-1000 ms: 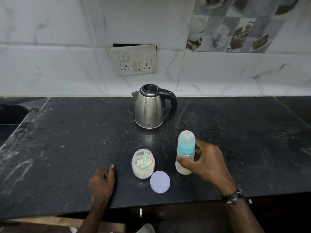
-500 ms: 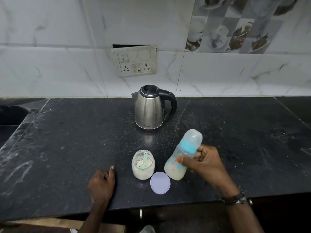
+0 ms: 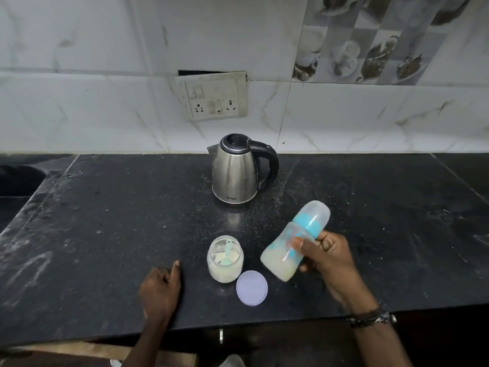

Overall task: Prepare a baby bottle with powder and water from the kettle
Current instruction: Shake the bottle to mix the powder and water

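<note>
**Bottle Capped and Tipped for Mixing**

Tilting the clear plastic baby bottle with its turquoise collar and frosted dome cap (image 3: pixel 296 241), I hold it off the black speckled stone counter (image 3: pixel 105 221) in my right hand (image 3: pixel 326 256), thumb across its waist and fingers curled round the far side. The cap points up and away from my grip, the base down and toward my left, so the pale milky liquid pools at the low end. The cap is on and the contents look cloudy, so I judge that powder and water are both in and that this tilt is for mixing; holding at the waist lets me swing either end.

Just left of my grip, beyond the bottle's base, stands the open clear jar of cream powder (image 3: pixel 225 259) with a pale green scoop (image 3: pixel 227 254) resting inside. Its round lilac lid (image 3: pixel 252 288) lies flat below the bottle's base, close to the jar for closing afterwards.

Beyond my grip, toward the wall, the stainless steel kettle with the black handle (image 3: pixel 238 170) sits well apart, handle turned to my right side.

My left hand (image 3: pixel 160 290) rests on the counter edge, fingers loosely curled, holding nothing, probably steadying me.
</note>
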The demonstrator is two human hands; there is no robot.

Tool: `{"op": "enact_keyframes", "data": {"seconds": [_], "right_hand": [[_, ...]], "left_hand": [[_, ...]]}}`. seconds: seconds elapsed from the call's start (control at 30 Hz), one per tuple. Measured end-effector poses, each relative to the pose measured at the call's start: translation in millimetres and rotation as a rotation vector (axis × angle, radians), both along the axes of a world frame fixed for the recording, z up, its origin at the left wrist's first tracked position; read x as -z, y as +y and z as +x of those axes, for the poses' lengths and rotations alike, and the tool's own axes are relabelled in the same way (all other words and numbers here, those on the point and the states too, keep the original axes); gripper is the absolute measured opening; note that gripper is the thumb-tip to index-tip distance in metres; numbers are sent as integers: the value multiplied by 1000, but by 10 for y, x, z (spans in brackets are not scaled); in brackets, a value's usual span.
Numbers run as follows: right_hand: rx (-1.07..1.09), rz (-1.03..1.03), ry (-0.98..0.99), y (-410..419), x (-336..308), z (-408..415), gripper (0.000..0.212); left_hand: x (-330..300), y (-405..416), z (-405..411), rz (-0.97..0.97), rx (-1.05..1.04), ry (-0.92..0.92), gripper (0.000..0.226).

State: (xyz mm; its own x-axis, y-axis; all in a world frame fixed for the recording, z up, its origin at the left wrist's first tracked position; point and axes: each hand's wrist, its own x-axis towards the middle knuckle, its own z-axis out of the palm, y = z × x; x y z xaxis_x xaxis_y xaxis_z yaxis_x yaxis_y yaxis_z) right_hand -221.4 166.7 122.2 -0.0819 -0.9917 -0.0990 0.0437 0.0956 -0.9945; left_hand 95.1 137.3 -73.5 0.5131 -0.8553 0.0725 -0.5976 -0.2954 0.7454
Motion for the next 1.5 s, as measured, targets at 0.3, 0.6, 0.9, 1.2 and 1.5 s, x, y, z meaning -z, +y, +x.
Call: {"op": "enact_keyframes", "data": {"seconds": [0.3,0.6,0.9,1.2,1.5], "right_hand": [[93,-1,-42,-51,-74,-80,34],[20,63,-4,-61,-44,-22,30],[-32,47,-89,-42,-60,-30,39],[34,30,-273,-68,-92,-17,54],[82,32,-283,-110,-60,-51,62]], "left_hand": [[35,-2,1,1,36,-34,53],[64,-3,12,12,23,-44,55],[68,-21,34,8,19,-29,54],[36,-8,15,17,7,-16,51],[86,-9,22,8,35,-27,53]]}}
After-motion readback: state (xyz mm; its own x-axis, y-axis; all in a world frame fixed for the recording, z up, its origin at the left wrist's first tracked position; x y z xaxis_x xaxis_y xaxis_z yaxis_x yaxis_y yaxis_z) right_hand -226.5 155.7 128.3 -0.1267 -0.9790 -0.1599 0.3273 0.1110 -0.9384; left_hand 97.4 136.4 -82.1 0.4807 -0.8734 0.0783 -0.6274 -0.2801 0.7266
